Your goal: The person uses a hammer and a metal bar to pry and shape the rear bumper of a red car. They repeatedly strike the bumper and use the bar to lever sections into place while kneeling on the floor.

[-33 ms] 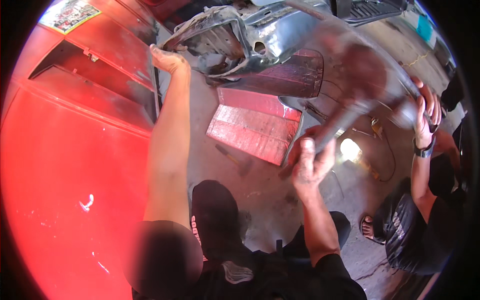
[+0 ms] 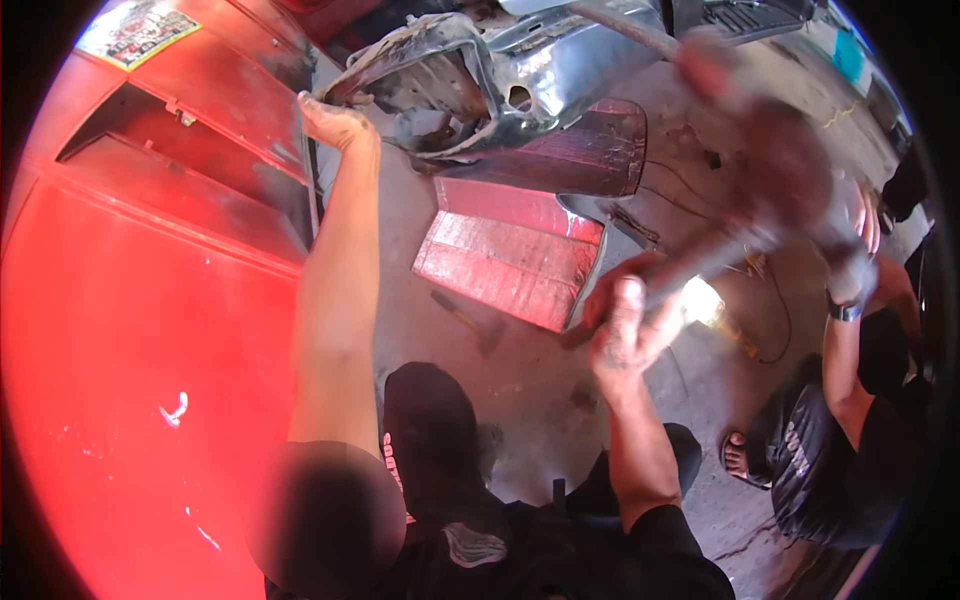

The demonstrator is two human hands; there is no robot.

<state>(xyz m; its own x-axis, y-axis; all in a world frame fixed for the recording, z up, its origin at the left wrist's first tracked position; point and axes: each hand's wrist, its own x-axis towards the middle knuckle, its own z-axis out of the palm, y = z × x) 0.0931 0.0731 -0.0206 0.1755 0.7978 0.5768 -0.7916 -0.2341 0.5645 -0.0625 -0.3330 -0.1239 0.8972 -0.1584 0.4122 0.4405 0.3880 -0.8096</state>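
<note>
Occupying the left side, the red panel (image 2: 150, 350) is unshifted. Above the floor (image 2: 530, 375), the blurred hammer (image 2: 738, 230) has swung rightward; clearance to a co-worker's hand (image 2: 852, 270) appears reduced. The right hand (image 2: 632, 325) has its fingers wrapped round the handle (image 2: 695, 262); the left hand (image 2: 342, 122) is at the panel's upper right edge, grip unclear.

Dark, blurred hammer (image 2: 785, 168), tilted midair

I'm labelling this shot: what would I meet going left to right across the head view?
Red vehicle body, left hand, red panel on the floor, right hand, blurred head of the hammer-like tool, other person's dark wristband.
</note>
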